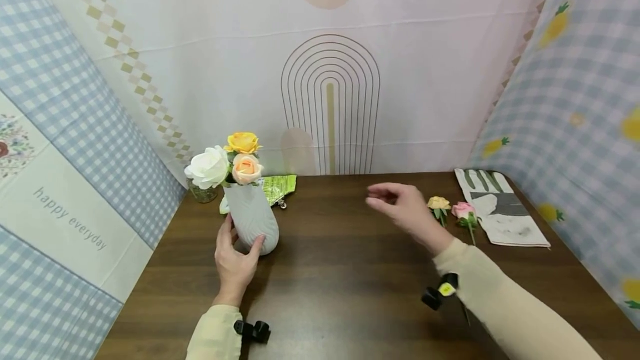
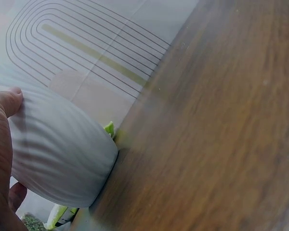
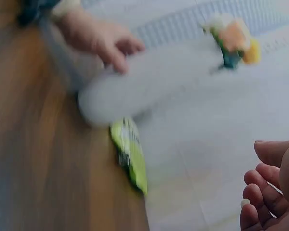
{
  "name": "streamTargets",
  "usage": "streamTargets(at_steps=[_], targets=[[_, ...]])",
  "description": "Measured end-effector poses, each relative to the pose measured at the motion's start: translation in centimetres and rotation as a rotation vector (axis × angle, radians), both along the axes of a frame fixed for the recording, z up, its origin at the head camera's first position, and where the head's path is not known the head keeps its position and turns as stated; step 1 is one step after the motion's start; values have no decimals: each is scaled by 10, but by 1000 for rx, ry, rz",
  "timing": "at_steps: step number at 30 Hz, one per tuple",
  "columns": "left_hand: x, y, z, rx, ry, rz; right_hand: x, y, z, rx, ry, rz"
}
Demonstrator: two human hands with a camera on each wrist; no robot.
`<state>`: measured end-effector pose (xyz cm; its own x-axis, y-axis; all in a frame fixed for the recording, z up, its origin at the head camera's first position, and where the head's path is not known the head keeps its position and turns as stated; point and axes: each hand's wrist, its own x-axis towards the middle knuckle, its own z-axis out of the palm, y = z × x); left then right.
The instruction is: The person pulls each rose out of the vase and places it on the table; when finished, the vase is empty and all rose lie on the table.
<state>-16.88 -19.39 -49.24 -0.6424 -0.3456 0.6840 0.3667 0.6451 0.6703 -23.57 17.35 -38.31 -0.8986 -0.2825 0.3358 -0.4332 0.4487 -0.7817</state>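
Note:
My left hand (image 1: 236, 260) grips the lower part of a pale grey ribbed vase (image 1: 252, 215), thumb on one side and fingers on the other. A white flower (image 1: 208, 168), a yellow rose (image 1: 243, 142) and a peach rose (image 1: 247, 169) stand in the vase's mouth. In the left wrist view the ribbed vase wall (image 2: 62, 144) fills the left part, its base right at the tabletop. My right hand (image 1: 407, 209) is raised over the right half of the table with loosely bent fingers and nothing in them. Just beyond it lie a small yellow rose (image 1: 439, 203) and a pink rose (image 1: 464, 210).
Behind the vase are a green packet (image 1: 280, 186) and a glass jar (image 1: 203, 193) with green contents. A white and grey printed cloth (image 1: 515, 221) lies at the right edge of the brown table (image 1: 330, 288). Fabric curtains (image 1: 425, 71) close off the back and sides.

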Motion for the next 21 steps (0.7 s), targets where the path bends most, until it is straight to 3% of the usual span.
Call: streamTargets(at_steps=[10,15,21], targets=[[2,-4,0,11,8,5,5,-133,45,-107,-50,242],[-1,-3,-1,19,14,-9,11,-167,63,-122,-57,308],[-2,0,-1,9,12,-14,13,-188,71,-160,-71,314]])
